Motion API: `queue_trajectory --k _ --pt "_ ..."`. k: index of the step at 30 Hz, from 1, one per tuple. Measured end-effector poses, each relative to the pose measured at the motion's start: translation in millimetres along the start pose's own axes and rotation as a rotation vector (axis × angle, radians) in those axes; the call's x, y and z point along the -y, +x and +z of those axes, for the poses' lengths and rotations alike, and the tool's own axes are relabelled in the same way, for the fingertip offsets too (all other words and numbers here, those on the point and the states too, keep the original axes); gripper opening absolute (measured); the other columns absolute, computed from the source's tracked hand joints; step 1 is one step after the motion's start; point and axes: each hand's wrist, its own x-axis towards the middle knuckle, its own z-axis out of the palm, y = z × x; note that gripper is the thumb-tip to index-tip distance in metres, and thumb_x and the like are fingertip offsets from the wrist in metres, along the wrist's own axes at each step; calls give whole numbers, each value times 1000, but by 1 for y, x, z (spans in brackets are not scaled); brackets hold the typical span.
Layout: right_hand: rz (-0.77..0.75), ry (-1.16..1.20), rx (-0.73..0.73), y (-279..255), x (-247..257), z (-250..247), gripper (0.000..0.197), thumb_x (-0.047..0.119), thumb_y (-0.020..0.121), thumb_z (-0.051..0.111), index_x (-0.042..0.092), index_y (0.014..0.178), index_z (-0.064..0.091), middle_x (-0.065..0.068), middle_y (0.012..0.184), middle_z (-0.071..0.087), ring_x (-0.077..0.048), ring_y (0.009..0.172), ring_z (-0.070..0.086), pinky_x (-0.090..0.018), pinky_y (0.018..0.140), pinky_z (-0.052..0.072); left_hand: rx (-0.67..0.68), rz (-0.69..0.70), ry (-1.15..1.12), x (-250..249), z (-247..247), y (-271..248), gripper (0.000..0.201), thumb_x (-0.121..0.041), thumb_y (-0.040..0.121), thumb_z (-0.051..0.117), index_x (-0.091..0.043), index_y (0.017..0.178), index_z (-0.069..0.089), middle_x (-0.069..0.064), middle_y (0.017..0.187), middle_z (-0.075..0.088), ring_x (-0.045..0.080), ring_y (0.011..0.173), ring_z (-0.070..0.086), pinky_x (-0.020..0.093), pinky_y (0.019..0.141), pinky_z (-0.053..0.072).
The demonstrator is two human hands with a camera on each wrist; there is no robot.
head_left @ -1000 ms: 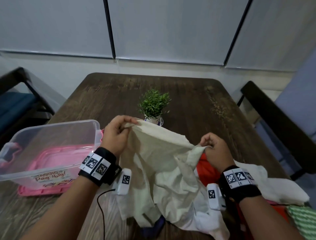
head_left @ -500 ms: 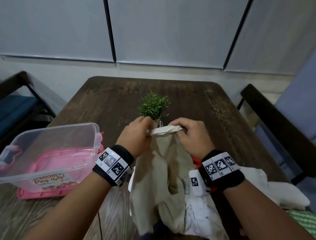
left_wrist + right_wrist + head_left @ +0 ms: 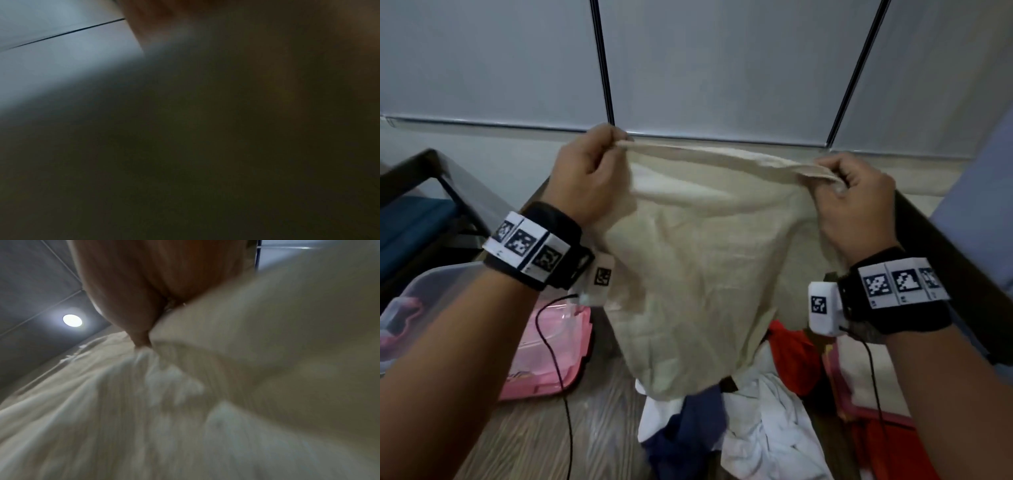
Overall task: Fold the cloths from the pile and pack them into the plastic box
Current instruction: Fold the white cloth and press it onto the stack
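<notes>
The cream cloth (image 3: 698, 260) hangs in front of most of the desk (image 3: 599, 411), so nothing behind it shows, and the plastic box (image 3: 431, 284) is cut off at the left edge and half covered by a forearm. The left wrist view is basically dark blur, probably fabric against the lens. The right wrist view smears the cloth, and the pile (image 3: 756, 428) runs off the bottom edge.

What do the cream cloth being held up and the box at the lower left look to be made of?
The cream cloth, pinched along its top edge by the left hand and the right hand, looks like matte woven cotton or linen: soft creases, limp drape. The box looks like clear glossy plastic, since the pink under it shows through.
</notes>
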Motion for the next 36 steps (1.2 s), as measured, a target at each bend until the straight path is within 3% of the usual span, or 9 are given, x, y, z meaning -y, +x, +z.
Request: queue_trajectory --k 3,6,11,15,21,26,29,33,36 --pt "62 -80 22 1 -20 -12 13 18 89 70 31 89 68 14 79 66 8 71 59 -3 69 42 257 201 333 2 -10 -6 30 -47 77 77 -31 99 65 -2 65 54 27 63 57 29 60 44" --pt "106 -123 -13 -3 -35 -23 12 15 91 67 25 96 72 7 88 68 12 74 59 -1 74 41 216 252 561 23 -16 -7 7 -28 83 72 -22 87 72 8 66 61 40 69 62 40 62 50" --pt "116 -119 -70 -9 -45 -40 18 22 94 55 16 104 69 1 101 63 -6 93 57 -7 81 42 -49 146 453 52 -33 -9 29 -13 81 57 -10 105 74 19 85 66 38 79 62 36 70 44" --pt "320 -12 51 -45 -55 -32 12 29 99 54 33 93 63 6 91 66 -9 82 60 -23 77 49 80 94 233 73 -14 -50 33 -13 75 53 -8 100 73 -1 89 62 28 91 60 35 82 46" --pt "525 -21 815 -175 -103 -1 23 22 101 55 32 83 68 11 87 70 -4 81 65 -32 83 54 866 -297 327 130 42 -193 40 -2 82 53 -32 101 73 -9 108 70 10 106 63 29 100 46" --pt "538 -223 1525 -281 -139 -2 34 51 89 56 19 80 66 10 80 57 -18 93 63 -33 86 45 1292 -501 543 166 44 -301 32 -16 91 53 -29 114 71 -5 122 66 11 116 59 13 94 41" --pt "596 -239 1788 -309 -136 -9 15 51 76 61 41 83 69 18 83 62 -9 97 65 -26 89 49 1493 -571 503 163 37 -321 39 -20 89 50 -40 118 66 -9 128 62 10 118 57 13 96 39" --pt "997 -34 1546 -309 -143 -10 31 27 65 69 26 96 70 3 91 75 -16 86 70 -34 84 57 1469 -692 328 171 38 -299 35 -18 85 55 -35 111 69 -14 118 66 0 102 59 2 78 38" --pt "1059 -214 1119 -295 -157 -5 12 15 82 64 18 93 66 -2 84 73 -21 81 68 -32 76 53 1110 -735 310 196 51 -277 11 -21 92 59 -26 93 68 -5 93 69 12 89 62 12 69 43"
